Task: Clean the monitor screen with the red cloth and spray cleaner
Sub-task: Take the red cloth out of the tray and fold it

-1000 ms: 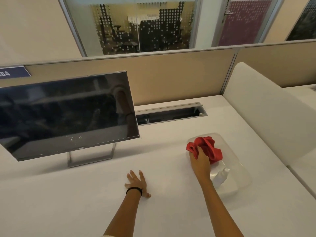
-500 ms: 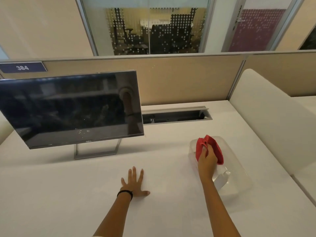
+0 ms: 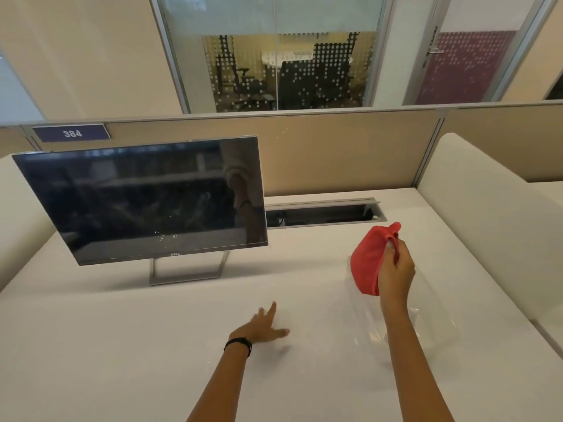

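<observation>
now my right hand (image 3: 396, 269) pinches the crumpled red cloth (image 3: 366, 263) above the clear plastic tray (image 3: 432, 327); left hand (image 3: 261, 328) lies flat, released. i'd take the sprayer, possibly hidden there, before wiping the dark monitor (image 3: 146, 202).

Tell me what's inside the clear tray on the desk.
The red cloth hangs over the clear tray, pinched by the right hand. The tray's visible parts show only glare. The forearm covers its middle, so what lies there cannot be seen.
</observation>
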Motion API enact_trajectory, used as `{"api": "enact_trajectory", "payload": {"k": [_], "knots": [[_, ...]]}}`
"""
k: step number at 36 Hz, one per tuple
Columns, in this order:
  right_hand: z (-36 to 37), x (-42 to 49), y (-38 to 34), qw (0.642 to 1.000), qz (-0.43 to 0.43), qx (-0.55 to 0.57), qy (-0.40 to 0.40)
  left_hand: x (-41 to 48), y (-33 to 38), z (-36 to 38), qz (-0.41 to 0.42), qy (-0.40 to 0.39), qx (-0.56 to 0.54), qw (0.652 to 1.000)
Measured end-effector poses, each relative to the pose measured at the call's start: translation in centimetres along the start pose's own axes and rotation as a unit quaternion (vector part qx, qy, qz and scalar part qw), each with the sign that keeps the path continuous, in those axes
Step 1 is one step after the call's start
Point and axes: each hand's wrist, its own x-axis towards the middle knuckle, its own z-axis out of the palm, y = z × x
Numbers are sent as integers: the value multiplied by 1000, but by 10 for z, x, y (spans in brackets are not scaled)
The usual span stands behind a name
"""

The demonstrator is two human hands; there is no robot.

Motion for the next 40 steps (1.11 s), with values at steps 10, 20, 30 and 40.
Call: {"api": "enact_trajectory", "payload": {"k": [10, 20, 30, 40], "knots": [[-9, -16, -31, 997, -12, 66, -26, -28, 80, -18, 268, 195, -97, 938], [-6, -35, -41, 996, -3, 25, -80, -47, 128, -9, 363, 276, -59, 888], [-8, -45, -46, 974, -15, -12, -226, -73, 131, -11, 351, 175, -318, 864], [-14, -42, -32, 959, -4, 15, -282, -77, 114, -19, 258, 123, -490, 823]]}}
